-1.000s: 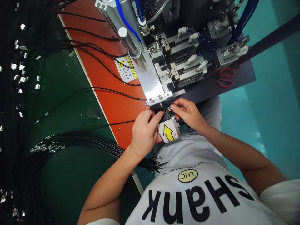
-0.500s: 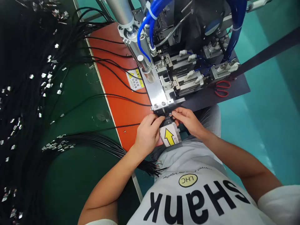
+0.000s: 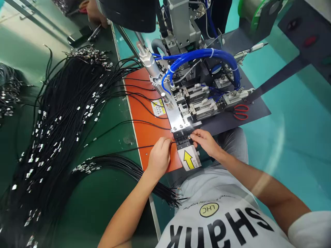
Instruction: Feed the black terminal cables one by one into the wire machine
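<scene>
A thin black cable (image 3: 144, 148) runs over the orange plate to a black slotted fixture (image 3: 183, 143) at the front of the machine. My left hand (image 3: 160, 156) is closed on this cable just left of the fixture. On the fixture's other side, the thumb and forefinger of my right hand (image 3: 206, 143) pinch the cable's end; the wires there are too small to make out. Between and below my hands is a white label (image 3: 190, 158) with a yellow arrow. A metal plate (image 3: 178, 119) of the machine lies just beyond the fixture.
Several more cables cross the orange plate (image 3: 138, 113) into the machine. A cable bundle (image 3: 121, 163) hangs over the table's edge, and a large cable pile (image 3: 64, 113) covers the left. Red-handled scissors (image 3: 241, 112) lie right. Another person's hand (image 3: 97, 13) shows top left.
My left hand has drawn back left from the fixture, baring a stretch of cable over it. My right hand stays at the cable's end. The view has tilted up and shows more.
</scene>
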Motion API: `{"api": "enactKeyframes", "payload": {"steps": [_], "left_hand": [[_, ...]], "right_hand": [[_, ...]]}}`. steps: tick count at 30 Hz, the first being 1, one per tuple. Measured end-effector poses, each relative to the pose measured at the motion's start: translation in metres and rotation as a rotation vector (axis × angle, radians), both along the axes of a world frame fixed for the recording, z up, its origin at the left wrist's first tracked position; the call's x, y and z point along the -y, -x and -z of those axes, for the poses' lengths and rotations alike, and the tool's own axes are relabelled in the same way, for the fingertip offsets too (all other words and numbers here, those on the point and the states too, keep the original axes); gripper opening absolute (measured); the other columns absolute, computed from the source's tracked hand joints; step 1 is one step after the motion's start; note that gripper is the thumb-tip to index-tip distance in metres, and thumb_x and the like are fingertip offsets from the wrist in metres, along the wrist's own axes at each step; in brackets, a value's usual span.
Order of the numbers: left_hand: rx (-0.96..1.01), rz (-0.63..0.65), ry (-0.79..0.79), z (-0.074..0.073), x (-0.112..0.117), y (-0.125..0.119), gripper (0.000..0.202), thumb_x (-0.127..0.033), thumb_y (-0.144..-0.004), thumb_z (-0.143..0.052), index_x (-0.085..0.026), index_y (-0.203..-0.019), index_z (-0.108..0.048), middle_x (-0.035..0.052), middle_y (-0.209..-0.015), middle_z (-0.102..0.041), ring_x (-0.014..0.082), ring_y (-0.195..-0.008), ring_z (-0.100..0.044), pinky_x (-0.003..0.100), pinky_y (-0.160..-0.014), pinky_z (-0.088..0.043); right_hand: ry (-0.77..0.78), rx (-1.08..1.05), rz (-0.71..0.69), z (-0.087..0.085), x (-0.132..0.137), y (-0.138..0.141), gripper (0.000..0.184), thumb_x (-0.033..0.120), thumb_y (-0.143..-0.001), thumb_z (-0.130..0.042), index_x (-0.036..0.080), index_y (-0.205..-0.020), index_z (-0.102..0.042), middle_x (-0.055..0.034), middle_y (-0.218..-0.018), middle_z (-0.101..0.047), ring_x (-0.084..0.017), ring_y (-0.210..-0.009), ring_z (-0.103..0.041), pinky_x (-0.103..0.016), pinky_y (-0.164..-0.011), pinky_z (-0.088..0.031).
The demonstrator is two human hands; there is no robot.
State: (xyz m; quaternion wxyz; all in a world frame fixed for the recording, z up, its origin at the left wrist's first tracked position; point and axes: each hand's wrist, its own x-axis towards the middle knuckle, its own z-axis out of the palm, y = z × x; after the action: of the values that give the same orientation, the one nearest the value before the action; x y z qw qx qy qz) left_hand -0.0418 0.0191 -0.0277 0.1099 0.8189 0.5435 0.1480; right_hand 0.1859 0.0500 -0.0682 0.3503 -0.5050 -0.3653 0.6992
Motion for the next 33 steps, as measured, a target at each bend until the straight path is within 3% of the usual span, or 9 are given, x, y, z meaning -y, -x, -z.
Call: {"api": "enactKeyframes", "payload": {"steps": [7, 13, 22, 25, 29, 33], "left_hand": [[0.015, 0.021, -0.093, 0.001, 0.009, -0.001, 0.025, -0.008, -0.095, -0.038, -0.018, -0.108, -0.056, 0.01, -0.1, -0.062, 0.0216, -0.092, -0.058, 0.035, -0.081, -0.052], [0.01, 0.031, -0.097, 0.002, 0.012, 0.0, 0.025, -0.007, -0.094, -0.038, -0.017, -0.108, -0.057, 0.0109, -0.1, -0.063, 0.0226, -0.096, -0.059, 0.035, -0.084, -0.052], [0.023, 0.03, -0.143, 0.002, 0.013, -0.003, 0.027, -0.009, -0.094, -0.037, -0.018, -0.109, -0.058, 0.0122, -0.103, -0.064, 0.024, -0.097, -0.059, 0.039, -0.084, -0.053], [0.077, 0.036, -0.104, -0.003, 0.014, 0.007, 0.026, -0.012, -0.095, -0.041, -0.022, -0.112, -0.057, 0.0103, -0.105, -0.063, 0.0235, -0.098, -0.06, 0.04, -0.087, -0.053], [0.032, -0.077, -0.11, -0.003, 0.018, 0.037, 0.026, -0.018, -0.094, -0.044, -0.027, -0.113, -0.058, 0.0095, -0.106, -0.064, 0.0268, -0.098, -0.062, 0.044, -0.088, -0.054], [0.001, -0.111, -0.146, -0.003, 0.025, 0.053, 0.025, -0.015, -0.092, -0.043, -0.025, -0.107, -0.06, 0.0098, -0.104, -0.065, 0.0275, -0.098, -0.062, 0.045, -0.089, -0.053]], "right_hand": [[0.07, -0.066, 0.015, -0.005, 0.002, 0.001, 0.037, 0.052, -0.079, -0.071, 0.016, -0.077, -0.06, 0.0022, -0.072, -0.059, -0.008, -0.053, -0.053, -0.024, -0.054, -0.037], [0.063, -0.084, 0.062, -0.011, 0.004, 0.006, 0.034, 0.045, -0.073, -0.077, 0.015, -0.076, -0.062, 0.0043, -0.068, -0.056, -0.006, -0.053, -0.049, -0.024, -0.056, -0.038], [0.11, -0.112, 0.044, 0.002, 0.005, 0.006, 0.041, 0.052, -0.07, -0.078, 0.015, -0.078, -0.061, 0.0047, -0.064, -0.055, -0.006, -0.052, -0.047, -0.021, -0.051, -0.033], [0.077, -0.083, 0.035, -0.001, 0.005, 0.003, 0.044, 0.055, -0.069, -0.077, 0.014, -0.079, -0.063, 0.0024, -0.069, -0.058, -0.006, -0.052, -0.049, -0.021, -0.05, -0.034], [0.017, -0.045, 0.043, -0.004, 0.002, 0.003, 0.046, 0.057, -0.068, -0.076, 0.014, -0.076, -0.061, 0.0024, -0.069, -0.059, -0.007, -0.052, -0.05, -0.022, -0.054, -0.038], [-0.024, 0.001, 0.046, -0.008, 0.001, 0.003, 0.045, 0.057, -0.069, -0.075, 0.014, -0.077, -0.063, 0.0025, -0.064, -0.058, -0.009, -0.054, -0.049, -0.024, -0.057, -0.041]]}}
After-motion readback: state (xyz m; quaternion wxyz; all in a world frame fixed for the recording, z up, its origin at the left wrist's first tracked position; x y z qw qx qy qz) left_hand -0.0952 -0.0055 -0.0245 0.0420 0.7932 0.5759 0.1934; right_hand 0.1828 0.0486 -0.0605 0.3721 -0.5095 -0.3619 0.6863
